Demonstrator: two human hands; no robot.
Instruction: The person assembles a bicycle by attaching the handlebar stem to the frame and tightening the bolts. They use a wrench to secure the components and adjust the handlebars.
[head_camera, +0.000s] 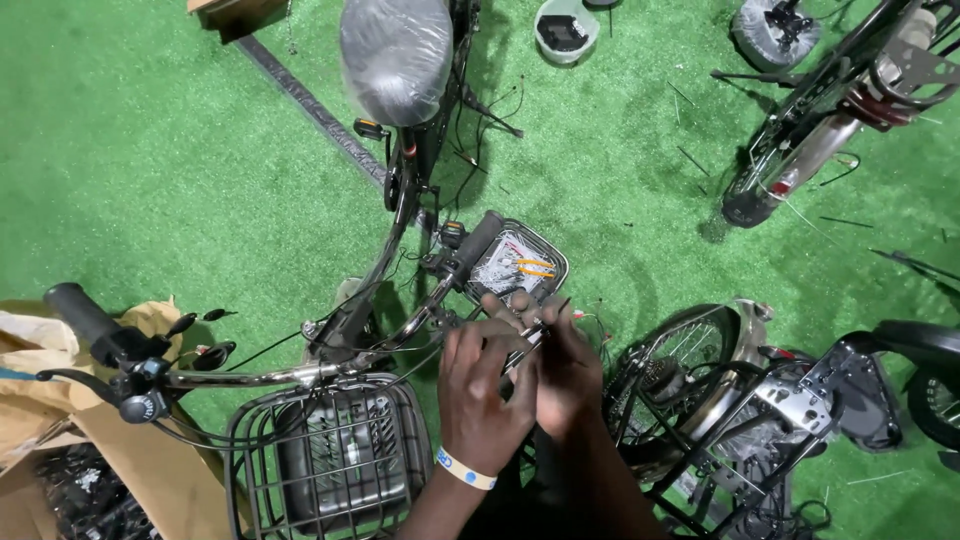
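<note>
A thin black tool (548, 318) is being pinched by the right hand (566, 372), just beside the left hand (482, 392), whose fingers are being curled around the handlebar (400, 335); a basket (330, 460) is sitting left of both.

Green artificial turf (150, 170) covers the whole floor beneath me, evenly lit, with soft shadows under everything standing on it. A dark strip (310, 110) runs diagonally across it at the upper left. Crumpled brown cardboard (60, 400) lies at my lower left. Loose cable ties (690, 160) and bits of wire are scattered over the turf to the right. A small grey tub (566, 30) sits near the top edge.
</note>
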